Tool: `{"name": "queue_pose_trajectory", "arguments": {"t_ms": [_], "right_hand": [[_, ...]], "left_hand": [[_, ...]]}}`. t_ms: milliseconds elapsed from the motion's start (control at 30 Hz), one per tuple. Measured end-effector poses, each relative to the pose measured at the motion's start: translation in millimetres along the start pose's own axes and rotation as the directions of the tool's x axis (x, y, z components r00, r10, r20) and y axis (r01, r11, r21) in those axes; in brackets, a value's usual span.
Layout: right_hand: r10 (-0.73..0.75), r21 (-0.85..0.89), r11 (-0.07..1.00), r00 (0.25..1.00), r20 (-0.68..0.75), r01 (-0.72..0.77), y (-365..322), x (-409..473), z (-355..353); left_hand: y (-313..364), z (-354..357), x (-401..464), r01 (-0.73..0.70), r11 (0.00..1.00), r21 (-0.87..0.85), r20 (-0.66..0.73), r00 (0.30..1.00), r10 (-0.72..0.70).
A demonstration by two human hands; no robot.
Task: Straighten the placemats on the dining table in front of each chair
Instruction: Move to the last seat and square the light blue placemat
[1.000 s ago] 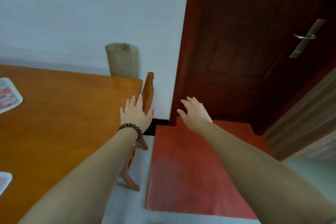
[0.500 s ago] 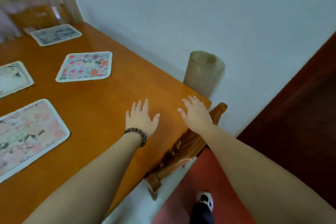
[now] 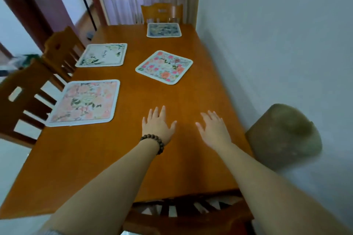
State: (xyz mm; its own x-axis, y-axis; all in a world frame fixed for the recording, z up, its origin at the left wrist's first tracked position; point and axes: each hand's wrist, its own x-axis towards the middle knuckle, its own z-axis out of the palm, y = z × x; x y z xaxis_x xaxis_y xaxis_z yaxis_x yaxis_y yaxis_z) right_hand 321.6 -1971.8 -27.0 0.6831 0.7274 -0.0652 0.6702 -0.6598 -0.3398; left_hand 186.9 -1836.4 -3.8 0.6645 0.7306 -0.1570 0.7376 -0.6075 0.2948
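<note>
Several floral placemats lie on the orange wooden dining table (image 3: 187,158). A pink one (image 3: 84,102) sits near the left edge, a white-and-green one (image 3: 102,54) beyond it, and a blue one (image 3: 163,30) at the far end. A bright flowered placemat (image 3: 164,66) lies turned at an angle in the middle. My left hand (image 3: 158,125), with a bead bracelet at the wrist, and my right hand (image 3: 214,129) hover open over the bare near part of the table, holding nothing and touching no mat.
Two wooden chairs (image 3: 24,97) stand along the left side, one chair (image 3: 162,13) at the far end and one chair back (image 3: 183,213) just below my arms. A white wall runs along the right, with a greenish cylinder (image 3: 282,135) in the corner. Shelves stand behind.
My view has swung left from the door and red floor mat onto the whole table. Both hands stay open and now hang over the tabletop instead of its corner.
</note>
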Motion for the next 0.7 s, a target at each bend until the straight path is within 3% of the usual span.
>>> {"name": "queue_pose_trajectory", "arguments": {"t_ms": [267,700], "right_hand": [[-0.086,0.051,0.995,0.993,0.085,0.082,-7,57,7],[-0.032,0.18,0.983,0.997,0.071,0.019,-40,231,55]], "left_hand": [[-3,8,42,0.107,0.994,0.013,-0.054,0.993,-0.107],[-26,23,222,0.05,0.999,-0.015,-0.076,0.996,-0.051]]}}
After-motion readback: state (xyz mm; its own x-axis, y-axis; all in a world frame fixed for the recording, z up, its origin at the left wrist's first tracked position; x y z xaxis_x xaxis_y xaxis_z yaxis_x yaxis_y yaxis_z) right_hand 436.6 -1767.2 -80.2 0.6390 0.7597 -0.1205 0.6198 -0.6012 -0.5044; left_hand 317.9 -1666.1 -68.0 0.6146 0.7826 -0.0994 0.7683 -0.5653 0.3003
